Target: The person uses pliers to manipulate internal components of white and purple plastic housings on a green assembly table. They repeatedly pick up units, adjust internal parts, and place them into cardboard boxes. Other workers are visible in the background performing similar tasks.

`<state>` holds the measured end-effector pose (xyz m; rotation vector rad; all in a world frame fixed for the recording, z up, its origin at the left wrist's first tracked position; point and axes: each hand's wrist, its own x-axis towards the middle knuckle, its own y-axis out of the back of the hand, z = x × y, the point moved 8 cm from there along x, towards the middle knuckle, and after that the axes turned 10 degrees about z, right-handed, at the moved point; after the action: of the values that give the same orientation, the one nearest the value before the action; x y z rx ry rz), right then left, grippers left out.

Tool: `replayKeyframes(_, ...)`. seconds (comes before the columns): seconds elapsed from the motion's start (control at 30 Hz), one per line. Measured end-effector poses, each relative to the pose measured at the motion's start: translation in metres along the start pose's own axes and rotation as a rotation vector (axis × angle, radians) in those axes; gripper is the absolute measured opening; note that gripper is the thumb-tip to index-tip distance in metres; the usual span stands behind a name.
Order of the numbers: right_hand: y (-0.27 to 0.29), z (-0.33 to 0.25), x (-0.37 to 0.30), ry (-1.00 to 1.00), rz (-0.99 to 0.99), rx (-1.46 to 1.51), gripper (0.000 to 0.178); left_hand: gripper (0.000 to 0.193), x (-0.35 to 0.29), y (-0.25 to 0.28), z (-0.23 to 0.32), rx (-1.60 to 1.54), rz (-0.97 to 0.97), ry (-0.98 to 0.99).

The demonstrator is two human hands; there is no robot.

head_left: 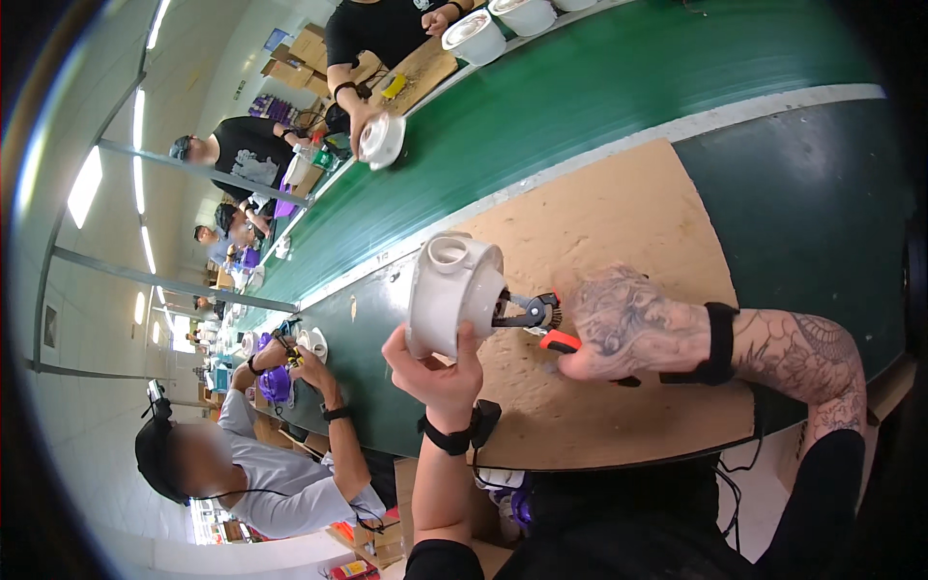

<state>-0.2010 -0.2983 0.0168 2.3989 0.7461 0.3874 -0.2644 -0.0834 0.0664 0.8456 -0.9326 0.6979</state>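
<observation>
My left hand [440, 372] is wrapped round the lower side of a white round plastic housing [449, 295], which it holds up over the bench, tilted on its side. A short round spout stands out on the housing's upper part. In my right hand [619, 329] is a pair of pliers [530, 311] with red and black handles. Their dark jaws reach into the opening on the housing's right side. What the jaws touch inside is hidden. Both my wrists wear black bands.
A brown cardboard sheet [619, 213] covers part of the dark green bench [802, 184]. Beyond it runs a green conveyor belt [580, 126]. Across the belt a co-worker holds another white housing [382, 141]. White tubs [474, 39] stand at the top. Another person works close on my left.
</observation>
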Motion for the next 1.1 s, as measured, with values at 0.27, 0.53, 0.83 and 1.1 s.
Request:
replayKeyframes(0.27, -0.038, 0.026, 0.001, -0.337, -0.509, 0.759, 0.038, 0.061, 0.006, -0.007, -0.012, -0.103, 0.023, 0.158)
replayKeyframes(0.53, -0.041, 0.027, 0.002, -0.350, -0.579, 0.810, 0.030, 0.050, -0.004, -0.006, -0.013, -0.056, -0.082, 0.213)
replayKeyframes(0.83, -0.012, 0.015, 0.000, -0.420, -0.423, 0.175, 0.048, 0.059, -0.018, -0.014, -0.043, -0.213, -0.171, 0.262)
replayKeyframes(1.1, -0.019, 0.056, 0.012, -0.460, -0.484, 0.969, 0.028, 0.056, 0.029, -0.040, -0.149, -0.322, -0.354, 0.590)
